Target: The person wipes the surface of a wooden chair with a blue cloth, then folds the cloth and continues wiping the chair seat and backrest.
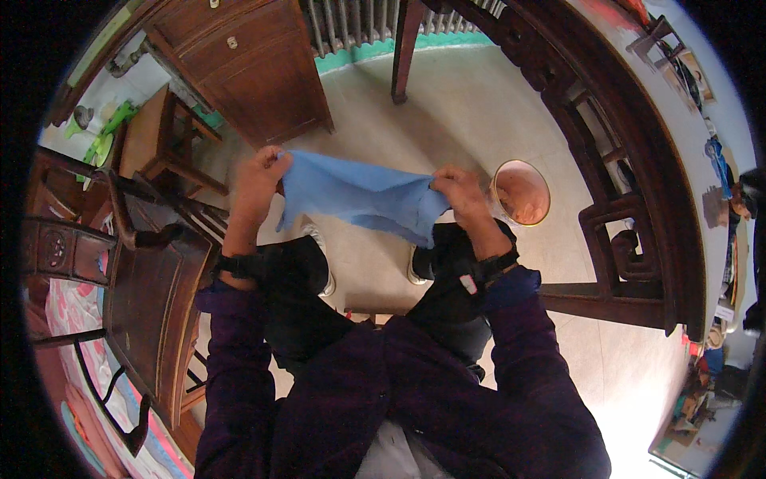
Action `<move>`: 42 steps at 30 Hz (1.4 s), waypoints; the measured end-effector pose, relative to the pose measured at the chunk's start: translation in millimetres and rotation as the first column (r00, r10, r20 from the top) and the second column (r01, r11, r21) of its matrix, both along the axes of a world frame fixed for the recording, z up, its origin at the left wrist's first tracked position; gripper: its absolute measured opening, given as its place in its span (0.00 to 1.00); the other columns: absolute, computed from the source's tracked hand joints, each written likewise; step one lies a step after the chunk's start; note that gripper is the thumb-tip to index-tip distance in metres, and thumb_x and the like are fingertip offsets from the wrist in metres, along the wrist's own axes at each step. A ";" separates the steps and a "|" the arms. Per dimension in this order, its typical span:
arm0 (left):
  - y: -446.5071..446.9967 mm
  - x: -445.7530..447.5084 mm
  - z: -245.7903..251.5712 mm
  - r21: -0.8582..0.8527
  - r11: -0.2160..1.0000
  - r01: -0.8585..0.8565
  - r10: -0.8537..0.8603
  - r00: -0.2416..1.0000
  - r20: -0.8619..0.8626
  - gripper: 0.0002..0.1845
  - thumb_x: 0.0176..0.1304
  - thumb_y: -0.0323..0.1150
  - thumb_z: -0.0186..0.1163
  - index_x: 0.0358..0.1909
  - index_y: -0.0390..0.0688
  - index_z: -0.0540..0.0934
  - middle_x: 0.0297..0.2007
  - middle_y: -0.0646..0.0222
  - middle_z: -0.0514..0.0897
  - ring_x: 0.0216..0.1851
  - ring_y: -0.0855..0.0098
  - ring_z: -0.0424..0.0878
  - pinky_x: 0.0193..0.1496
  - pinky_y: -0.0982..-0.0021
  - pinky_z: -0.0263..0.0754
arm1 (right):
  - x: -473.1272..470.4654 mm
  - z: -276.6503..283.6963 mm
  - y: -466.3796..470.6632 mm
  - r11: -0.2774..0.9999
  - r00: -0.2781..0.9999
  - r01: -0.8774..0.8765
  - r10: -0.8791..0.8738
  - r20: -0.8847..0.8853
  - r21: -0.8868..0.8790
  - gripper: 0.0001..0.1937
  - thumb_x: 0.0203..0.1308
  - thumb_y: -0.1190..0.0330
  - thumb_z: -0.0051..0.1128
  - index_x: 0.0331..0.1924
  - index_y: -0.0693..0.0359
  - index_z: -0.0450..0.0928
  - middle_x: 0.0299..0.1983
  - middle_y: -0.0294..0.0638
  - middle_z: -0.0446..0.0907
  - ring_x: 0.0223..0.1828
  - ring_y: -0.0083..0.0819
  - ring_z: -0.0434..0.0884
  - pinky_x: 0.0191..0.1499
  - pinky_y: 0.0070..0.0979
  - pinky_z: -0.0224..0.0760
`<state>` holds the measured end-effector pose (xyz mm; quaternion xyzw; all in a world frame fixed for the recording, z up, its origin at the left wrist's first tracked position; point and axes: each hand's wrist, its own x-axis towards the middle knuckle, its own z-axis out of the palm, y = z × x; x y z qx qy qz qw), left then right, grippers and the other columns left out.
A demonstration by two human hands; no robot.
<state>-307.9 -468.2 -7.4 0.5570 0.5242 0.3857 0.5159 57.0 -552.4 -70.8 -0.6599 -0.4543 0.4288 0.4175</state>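
A light-blue cloth [359,191] hangs stretched between my two hands, above the floor and in front of my knees. My left hand [263,176] pinches its upper left corner. At the upper right corner, my right hand [464,191] grips the fabric between thumb and fingers. The lower edge droops loosely, with folds near the right side. Just beyond my right hand, a round pinkish bin [520,194] with a pale rim stands on the floor; some crumpled matter lies in it, too unclear to name.
A carved dark-wood table [634,143] curves along the right. To the left are a wooden armchair [155,305], a wooden stool [149,138] and a bed with patterned bedding [75,305]. A wooden cabinet [251,78] and a radiator [353,24] stand ahead.
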 end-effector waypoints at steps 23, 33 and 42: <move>5.4 -3.8 -40.6 -0.285 0.946 0.152 -0.045 0.936 0.350 0.12 0.67 0.43 0.62 0.35 0.45 0.80 0.26 0.70 0.81 0.22 0.75 0.75 0.25 0.73 0.67 | -15.8 -53.2 10.7 0.956 0.839 0.160 -0.001 -0.545 0.245 0.11 0.58 0.69 0.57 0.44 0.60 0.83 0.34 0.37 0.81 0.35 0.31 0.77 0.33 0.30 0.66; -2.9 0.4 -45.4 -0.356 0.897 0.261 -0.099 0.904 0.415 0.09 0.68 0.39 0.62 0.36 0.45 0.81 0.26 0.72 0.83 0.21 0.76 0.77 0.25 0.73 0.69 | -31.3 -26.8 -2.6 0.952 0.586 0.123 -0.297 -0.754 -0.279 0.22 0.55 0.73 0.59 0.57 0.64 0.79 0.39 0.40 0.80 0.40 0.31 0.77 0.39 0.33 0.70; -19.7 27.7 -40.0 -0.160 0.889 0.429 -0.323 0.835 0.446 0.07 0.67 0.34 0.61 0.34 0.43 0.81 0.50 0.66 0.84 0.51 0.71 0.79 0.60 0.66 0.69 | -59.7 -20.2 -7.6 0.996 0.788 0.080 -0.080 -0.610 -0.027 0.23 0.58 0.75 0.58 0.60 0.66 0.78 0.36 0.38 0.82 0.33 0.28 0.80 0.36 0.27 0.76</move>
